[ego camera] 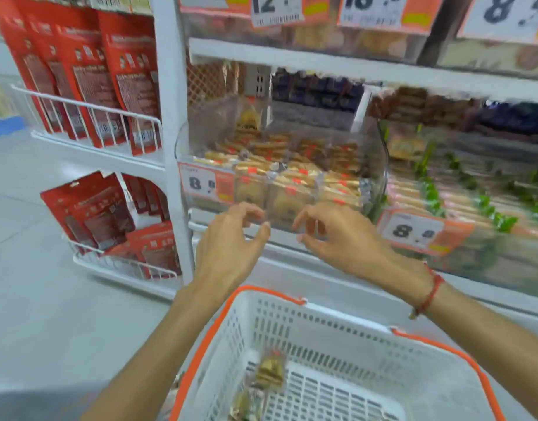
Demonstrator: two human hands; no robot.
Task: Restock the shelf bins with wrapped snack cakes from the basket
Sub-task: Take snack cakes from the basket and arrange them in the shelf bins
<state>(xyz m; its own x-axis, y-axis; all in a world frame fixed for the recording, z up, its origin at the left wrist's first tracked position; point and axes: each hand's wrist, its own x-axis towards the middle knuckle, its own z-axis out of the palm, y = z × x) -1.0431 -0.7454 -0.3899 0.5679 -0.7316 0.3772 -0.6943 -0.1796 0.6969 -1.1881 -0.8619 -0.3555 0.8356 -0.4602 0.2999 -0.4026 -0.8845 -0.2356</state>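
Basket (337, 323) below; left hand (228, 241), right hand (343, 235) loosely curled, empty.

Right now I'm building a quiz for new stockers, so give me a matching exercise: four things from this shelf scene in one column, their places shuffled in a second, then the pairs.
Things
1. basket
2. clear bin
3. red packets
4. hands: left, right

Places
A. on wire racks on the left
B. on the shelf, holding snack cakes
C. below the arms, nearly empty
D. in front of the clear bin's front, holding nothing

Pairs: 1-C, 2-B, 3-A, 4-D
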